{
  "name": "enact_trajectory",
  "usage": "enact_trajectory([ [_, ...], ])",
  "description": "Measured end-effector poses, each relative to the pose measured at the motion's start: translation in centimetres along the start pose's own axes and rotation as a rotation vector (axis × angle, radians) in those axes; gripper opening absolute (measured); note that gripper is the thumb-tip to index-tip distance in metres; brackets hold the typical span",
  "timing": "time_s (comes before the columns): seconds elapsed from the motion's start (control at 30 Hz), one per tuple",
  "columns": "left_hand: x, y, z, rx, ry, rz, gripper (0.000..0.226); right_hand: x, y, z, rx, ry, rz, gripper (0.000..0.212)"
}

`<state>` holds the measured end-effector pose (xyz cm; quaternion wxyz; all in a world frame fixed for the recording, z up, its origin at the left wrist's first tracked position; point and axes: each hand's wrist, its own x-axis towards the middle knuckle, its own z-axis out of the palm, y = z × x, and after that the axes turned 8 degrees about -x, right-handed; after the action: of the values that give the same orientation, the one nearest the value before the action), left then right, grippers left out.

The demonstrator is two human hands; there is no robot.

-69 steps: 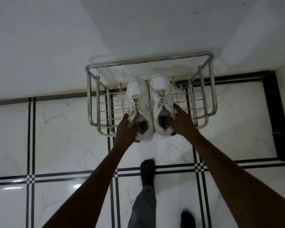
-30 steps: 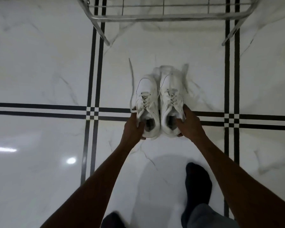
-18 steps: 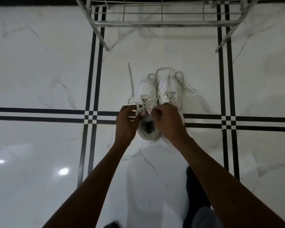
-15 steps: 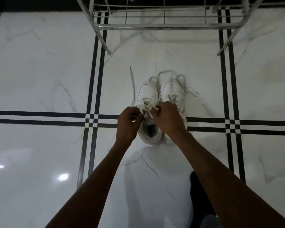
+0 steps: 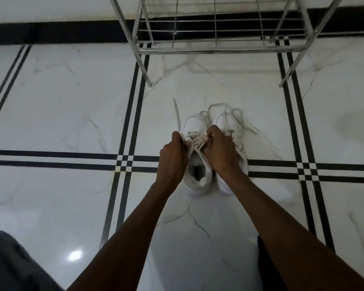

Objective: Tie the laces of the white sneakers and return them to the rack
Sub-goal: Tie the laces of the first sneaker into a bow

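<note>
Two white sneakers stand side by side on the marble floor, toes pointing toward the rack. The left sneaker [image 5: 198, 175] shows its open collar between my wrists. My right forearm covers most of the right sneaker [image 5: 241, 150]. My left hand [image 5: 171, 160] pinches one lace [image 5: 177, 116] of the left sneaker; its loose end trails across the floor toward the rack. My right hand [image 5: 220, 150] grips the other lace end over the tongue. The right sneaker's laces lie in loose loops past its toe.
The metal wire shoe rack [image 5: 219, 50] stands just beyond the sneakers, its legs on the floor. A black skirting band runs behind it. My grey trouser leg [image 5: 11, 263] fills the lower left corner, and a dark sock [image 5: 263, 261] shows under my right arm.
I took the sneakers off the rack and set them on the floor. Both hands then left the heels and closed on the left sneaker's laces. The view has dropped closer.
</note>
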<state>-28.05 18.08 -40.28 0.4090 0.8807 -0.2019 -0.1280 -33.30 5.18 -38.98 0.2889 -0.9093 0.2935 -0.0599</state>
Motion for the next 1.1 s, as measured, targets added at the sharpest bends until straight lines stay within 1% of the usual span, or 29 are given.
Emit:
enact_trajectory([
  [0.13, -0.5, 0.3, -0.4, 0.031, -0.003, -0.031, 0.018, -1.2, -0.4, -0.4, 0.037, -0.021, 0.072, 0.018],
  [0.27, -0.6, -0.2, -0.4, 0.028, 0.044, -0.063, 0.019, -1.5, -0.3, 0.3, 0.073, -0.031, 0.127, 0.020],
  [0.37, -0.7, -0.7, -0.3, 0.016, 0.082, -0.015, 0.019, -1.5, -0.4, 0.4, 0.114, -0.037, 0.141, 0.017],
  [0.47, -0.7, -1.4, -0.4, -0.124, 0.095, -0.053, 0.018, -0.9, -0.4, 0.1, 0.221, -0.115, 0.143, 0.011],
  [0.57, -0.6, -1.6, -0.8, -0.360, 0.085, -0.150, 0.022, 0.1, -0.4, -0.5, 0.353, -0.221, 0.175, 0.010],
  [0.63, -0.1, -1.2, -1.6, -0.510, 0.045, -0.189, 0.027, 0.5, -0.8, -1.2, 0.560, -0.231, 0.275, 0.012],
  [0.7, 0.7, -0.4, -3.1, -0.614, 0.019, -0.149, 0.025, 0.8, -1.1, -1.8, 0.768, -0.215, 0.350, 0.021],
  [0.73, 1.1, 0.1, -4.0, -0.636, 0.010, -0.109, 0.024, 0.8, -1.3, -2.1, 0.778, -0.203, 0.332, 0.023],
  [0.8, 1.7, 1.0, -5.4, -0.609, 0.001, -0.023, 0.024, 0.9, -1.8, -2.4, 0.650, -0.228, 0.198, 0.023],
  [0.83, 1.9, 1.3, -5.9, -0.578, 0.001, 0.011, 0.023, 0.8, -2.3, -2.7, 0.551, -0.297, 0.100, 0.022],
  [0.9, 2.5, 1.8, -6.3, -0.528, -0.022, 0.059, 0.020, 1.0, -3.1, -3.3, 0.363, -0.512, -0.077, 0.019],
  [0.93, 2.7, 1.7, -6.4, -0.517, -0.058, 0.069, 0.022, 1.1, -3.6, -3.7, 0.307, -0.610, -0.143, 0.017],
  [0.97, 2.9, 1.5, -6.4, -0.516, -0.106, 0.070, 0.027, 1.4, -3.9, -4.2, 0.276, -0.661, -0.188, 0.016],
  [1.0, 3.0, 1.2, -6.3, -0.520, -0.155, 0.058, 0.036, 1.6, -4.1, -4.6, 0.262, -0.650, -0.222, 0.019],
  [1.07, 2.9, 0.5, -6.1, -0.528, -0.225, 0.007, 0.051, 2.4, -4.0, -5.2, 0.211, -0.529, -0.247, 0.029],
  [1.1, 2.7, 0.2, -6.0, -0.538, -0.245, -0.027, 0.054, 2.6, -3.7, -5.3, 0.169, -0.479, -0.250, 0.035],
])
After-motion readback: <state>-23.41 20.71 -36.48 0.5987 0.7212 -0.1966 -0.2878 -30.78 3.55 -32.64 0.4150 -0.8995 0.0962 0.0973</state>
